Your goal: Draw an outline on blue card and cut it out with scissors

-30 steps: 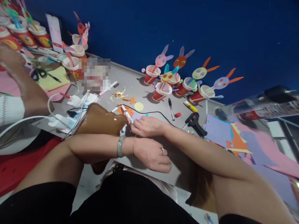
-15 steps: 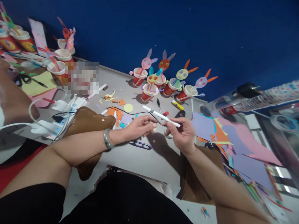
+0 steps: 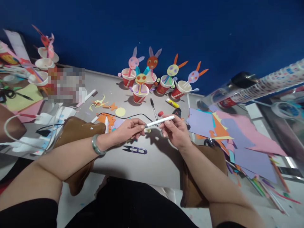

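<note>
A slim white marker pen point(image 3: 158, 121) spans the gap between my two hands above the table. My left hand point(image 3: 130, 129), with a bangle at the wrist, pinches its grey end between thumb and fingers. The opposite white end is in the fingers of my right hand point(image 3: 175, 131). Below the left hand lie purple thread snips point(image 3: 135, 149). Just beyond the marker are a black ballpoint pen point(image 3: 154, 107), a small red piece point(image 3: 161, 113) and a yellow glue stick point(image 3: 172, 103).
Red paper cups point(image 3: 141, 95) with paper rabbit figures stand along the blue wall point(image 3: 152, 25). Paper scraps point(image 3: 104, 119) lie left of centre, coloured sheets point(image 3: 251, 158) at right. A power strip point(image 3: 51, 126) and another person's arm point(image 3: 11, 123) are at left.
My left hand has closed on the grey part of the marker, which it was apart from before. The marker has swung to tilt the other way. The view has shifted rightward.
</note>
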Available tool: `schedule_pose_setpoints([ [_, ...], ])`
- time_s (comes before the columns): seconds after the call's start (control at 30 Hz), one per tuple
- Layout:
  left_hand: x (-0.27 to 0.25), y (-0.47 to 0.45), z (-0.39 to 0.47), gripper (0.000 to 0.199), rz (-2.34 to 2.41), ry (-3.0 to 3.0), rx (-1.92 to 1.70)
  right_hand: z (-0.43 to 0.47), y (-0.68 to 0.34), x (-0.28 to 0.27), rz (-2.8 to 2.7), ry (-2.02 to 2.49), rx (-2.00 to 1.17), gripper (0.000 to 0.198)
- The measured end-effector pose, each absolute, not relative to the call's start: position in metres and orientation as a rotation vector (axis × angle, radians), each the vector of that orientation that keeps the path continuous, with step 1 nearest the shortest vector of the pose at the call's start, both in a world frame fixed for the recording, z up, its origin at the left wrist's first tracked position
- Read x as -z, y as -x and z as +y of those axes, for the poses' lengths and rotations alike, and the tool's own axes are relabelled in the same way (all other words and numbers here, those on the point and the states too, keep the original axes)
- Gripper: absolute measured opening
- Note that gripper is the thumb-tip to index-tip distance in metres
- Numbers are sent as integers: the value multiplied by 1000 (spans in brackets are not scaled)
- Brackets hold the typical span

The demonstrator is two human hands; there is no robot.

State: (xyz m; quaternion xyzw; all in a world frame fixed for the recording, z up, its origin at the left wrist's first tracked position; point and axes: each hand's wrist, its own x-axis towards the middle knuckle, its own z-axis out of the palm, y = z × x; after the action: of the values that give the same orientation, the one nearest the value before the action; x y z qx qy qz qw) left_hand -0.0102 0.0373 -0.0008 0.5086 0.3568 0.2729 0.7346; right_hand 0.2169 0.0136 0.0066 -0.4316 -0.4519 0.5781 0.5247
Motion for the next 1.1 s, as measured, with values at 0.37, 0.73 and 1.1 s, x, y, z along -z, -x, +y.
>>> schedule_pose_setpoints([
  [0.37, 2, 12, 30, 33, 653, -1299, -355, 6, -212, -7, -1081, 1090, -1411, 35],
  [0.73, -5, 12, 29, 31, 809, -1543, -394, 0, -202, -10, -1138, 1129, -1452, 38],
  [1.1, -17, 14, 32, 42, 627, -1263, -273, -9, -198, -18, -1083, 1049, -1380, 33],
])
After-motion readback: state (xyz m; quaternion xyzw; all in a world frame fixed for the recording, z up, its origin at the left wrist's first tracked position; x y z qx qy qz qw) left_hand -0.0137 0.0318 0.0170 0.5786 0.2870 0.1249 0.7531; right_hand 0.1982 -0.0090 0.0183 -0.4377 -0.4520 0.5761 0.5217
